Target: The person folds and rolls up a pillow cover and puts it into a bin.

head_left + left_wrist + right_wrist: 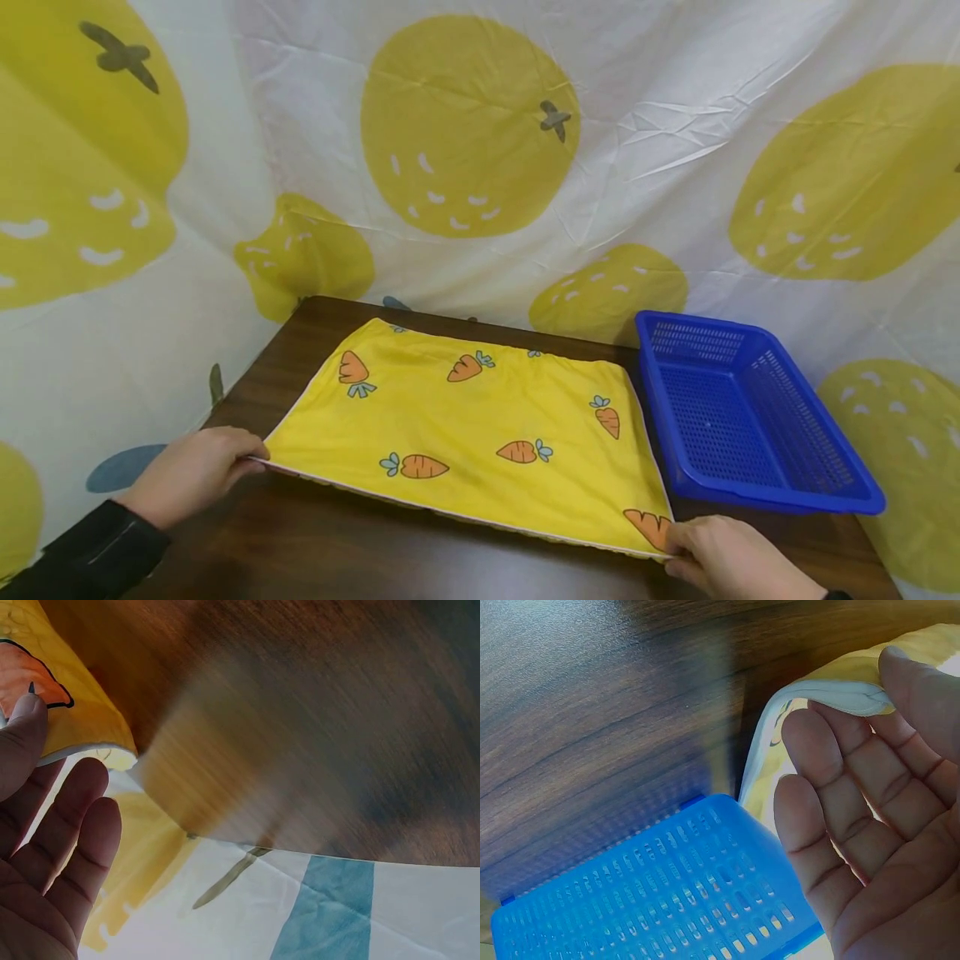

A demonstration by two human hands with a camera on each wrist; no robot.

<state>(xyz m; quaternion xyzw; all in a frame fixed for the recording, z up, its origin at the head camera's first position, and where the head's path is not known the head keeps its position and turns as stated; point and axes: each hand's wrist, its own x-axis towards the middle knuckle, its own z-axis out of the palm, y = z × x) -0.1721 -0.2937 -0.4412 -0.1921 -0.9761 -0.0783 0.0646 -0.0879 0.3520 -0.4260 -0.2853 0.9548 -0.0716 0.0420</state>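
Note:
A yellow cloth point(457, 425) printed with orange carrots, edged in white, is spread over the brown table in the head view. My left hand point(201, 467) pinches its near left corner between thumb and fingers. At the near right corner, my right hand point(731, 554) pinches the cloth the same way. The near edge runs taut between both hands, raised slightly off the wood. In the left wrist view the thumb presses on the cloth point(90, 724) close to a carrot print. The right wrist view has the white edging point(829, 694) folded under the thumb.
A blue plastic basket point(757, 492) with slotted walls stands right of the cloth, close beside its right edge. Behind the table point(337, 542) hangs a white sheet point(300, 108) with large yellow fruit prints, which also covers the left side.

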